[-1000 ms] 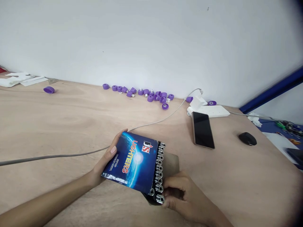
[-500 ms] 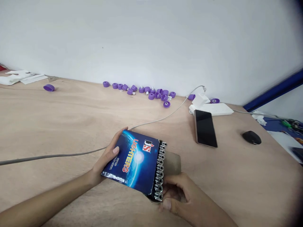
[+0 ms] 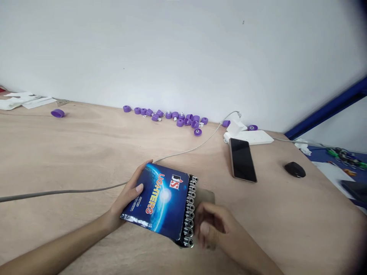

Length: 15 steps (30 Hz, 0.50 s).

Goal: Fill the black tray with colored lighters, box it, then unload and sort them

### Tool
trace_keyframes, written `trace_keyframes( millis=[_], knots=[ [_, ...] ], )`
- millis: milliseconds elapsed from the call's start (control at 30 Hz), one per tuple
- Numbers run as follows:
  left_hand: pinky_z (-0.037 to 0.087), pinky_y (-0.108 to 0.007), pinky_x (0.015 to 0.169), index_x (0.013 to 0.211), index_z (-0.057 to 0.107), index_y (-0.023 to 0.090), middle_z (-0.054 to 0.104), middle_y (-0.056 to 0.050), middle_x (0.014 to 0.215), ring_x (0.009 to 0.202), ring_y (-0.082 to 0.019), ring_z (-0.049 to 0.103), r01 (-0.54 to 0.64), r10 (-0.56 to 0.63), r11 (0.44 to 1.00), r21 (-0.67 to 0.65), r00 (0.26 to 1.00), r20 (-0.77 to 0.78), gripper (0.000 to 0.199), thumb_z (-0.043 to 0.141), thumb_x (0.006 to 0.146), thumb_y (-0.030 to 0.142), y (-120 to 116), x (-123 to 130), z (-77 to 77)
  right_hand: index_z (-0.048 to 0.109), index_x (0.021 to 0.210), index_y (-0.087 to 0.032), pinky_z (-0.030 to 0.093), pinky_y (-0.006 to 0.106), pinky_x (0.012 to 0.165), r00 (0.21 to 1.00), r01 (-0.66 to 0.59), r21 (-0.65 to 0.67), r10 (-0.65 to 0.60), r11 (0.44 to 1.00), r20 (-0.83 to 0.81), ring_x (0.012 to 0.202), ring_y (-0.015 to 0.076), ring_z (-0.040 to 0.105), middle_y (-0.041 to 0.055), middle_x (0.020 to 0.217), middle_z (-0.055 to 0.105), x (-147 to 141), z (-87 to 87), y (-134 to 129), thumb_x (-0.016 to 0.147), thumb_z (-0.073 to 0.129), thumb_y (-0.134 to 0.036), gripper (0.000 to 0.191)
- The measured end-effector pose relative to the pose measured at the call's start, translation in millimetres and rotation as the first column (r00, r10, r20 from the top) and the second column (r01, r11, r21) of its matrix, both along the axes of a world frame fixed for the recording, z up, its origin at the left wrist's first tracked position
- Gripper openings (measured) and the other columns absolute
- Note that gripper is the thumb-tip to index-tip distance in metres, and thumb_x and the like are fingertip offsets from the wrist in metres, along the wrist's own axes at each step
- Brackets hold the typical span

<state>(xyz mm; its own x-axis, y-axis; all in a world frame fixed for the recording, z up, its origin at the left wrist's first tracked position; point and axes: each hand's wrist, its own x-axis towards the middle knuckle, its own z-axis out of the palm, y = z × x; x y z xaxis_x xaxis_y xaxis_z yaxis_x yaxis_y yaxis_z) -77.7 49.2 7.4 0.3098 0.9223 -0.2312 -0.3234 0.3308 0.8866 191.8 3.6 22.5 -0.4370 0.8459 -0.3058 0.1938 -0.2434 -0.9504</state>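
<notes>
Gripping a lighter pack (image 3: 156, 202) in the left hand (image 3: 129, 194) over a plywood table (image 3: 86, 152), right hand (image 3: 210, 225) seemingly loose.

Smartphone (image 3: 242, 160) — (black mouse (image 3: 295, 169)) — on plywood (image 3: 71, 152)

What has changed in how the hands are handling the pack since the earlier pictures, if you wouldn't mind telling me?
The right hand, now blurred, has moved off the pack's lower edge and appears to have let go, sitting just right of the metal lighter heads. The left hand still holds the blue LIGHTERS pack, which has barely moved.
</notes>
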Motion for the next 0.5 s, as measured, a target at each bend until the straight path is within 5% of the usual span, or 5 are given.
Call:
trace_keyframes(
  millis=[100,200,367,500],
  knots=[
    [0.047,-0.043,0.103,0.153,0.033,0.035,0.037,-0.002,0.158,0.137,-0.041,0.042,0.017,-0.016,0.999,0.038,1.000,-0.008,0.074,0.062,0.086,0.047,2,-4,-6.1,0.058,0.103,-0.019,0.051,0.031,0.069,0.969,0.126,0.263,-0.176,0.957,0.175,0.076,0.0197,0.065,0.0061,0.086,0.068,1,1.9,12,0.099,0.044,-0.051,0.035],
    [0.045,-0.046,0.105,0.153,0.031,0.034,0.039,-0.003,0.157,0.136,-0.042,0.042,0.028,-0.028,0.998,0.053,1.000,-0.009,0.074,0.061,0.087,0.048,2,-6,-10.4,0.055,0.118,-0.022,0.049,0.035,0.082,0.915,0.033,0.474,-0.217,0.880,0.339,0.096,0.0235,0.066,0.0094,0.106,0.069,-5,6.4,25,0.102,0.037,-0.033,0.027],
    [0.046,-0.048,0.104,0.153,0.031,0.036,0.035,-0.003,0.159,0.136,-0.043,0.043,0.041,-0.041,0.999,0.030,0.999,-0.002,0.075,0.063,0.086,0.050,2,-4,-7.4,0.057,0.108,-0.019,0.048,0.035,0.068,0.834,-0.140,0.544,-0.198,0.827,0.516,0.078,0.0249,0.064,0.0110,0.089,0.069,-12,4.9,36,0.097,0.031,-0.015,0.029],
    [0.041,-0.050,0.109,0.155,0.024,0.037,0.030,-0.002,0.162,0.139,-0.042,0.040,0.055,-0.055,0.998,-0.013,0.998,0.027,0.083,0.064,0.084,0.053,1,-1,-3.9,0.056,0.114,-0.016,0.048,0.036,0.070,0.753,-0.252,0.501,-0.158,0.828,0.639,0.082,0.0269,0.065,0.0139,0.096,0.069,-12,1.2,39,0.088,0.034,-0.004,0.036]
  ],
)
